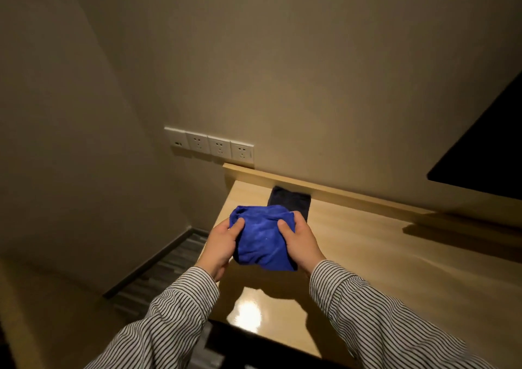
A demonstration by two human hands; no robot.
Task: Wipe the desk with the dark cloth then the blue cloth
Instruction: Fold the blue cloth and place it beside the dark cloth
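Note:
A bunched blue cloth (pixel 261 238) is held above the left end of the light wooden desk (pixel 381 255). My left hand (pixel 221 245) grips its left side and my right hand (pixel 300 241) grips its right side. Behind it, the dark cloth (pixel 291 199) lies folded flat on the desk against the raised back ledge, partly hidden by the blue cloth and my right fingers. Both my arms wear striped sleeves.
A row of white wall sockets (pixel 210 145) sits on the wall just left of the desk's back corner. A dark screen (pixel 485 154) hangs at the right. The desk's left edge drops to a grey floor (pixel 169 267).

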